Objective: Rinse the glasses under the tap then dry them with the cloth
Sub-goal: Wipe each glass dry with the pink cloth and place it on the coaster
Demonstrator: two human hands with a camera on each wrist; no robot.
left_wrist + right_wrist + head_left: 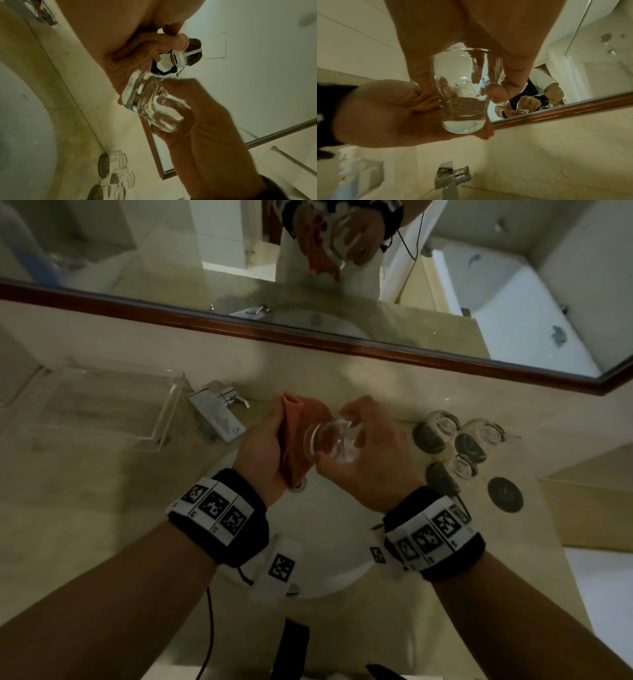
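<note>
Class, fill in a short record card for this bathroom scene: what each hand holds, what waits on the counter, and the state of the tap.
left hand: grips the orange cloth
right hand: holds a clear glass, tilted toward the cloth
counter: three glasses on dark coasters, one coaster bare
tap: no water seen running
place: over the white sink

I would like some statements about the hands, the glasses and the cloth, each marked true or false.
1. The right hand holds a clear glass. True.
2. The left hand is empty. False: it grips an orange cloth.
3. Three glasses stand on the counter to the right of the basin. True.
4. Water is running from the tap. False: no stream shows.
5. The held glass stands in the basin. False: it is held above it.
</note>
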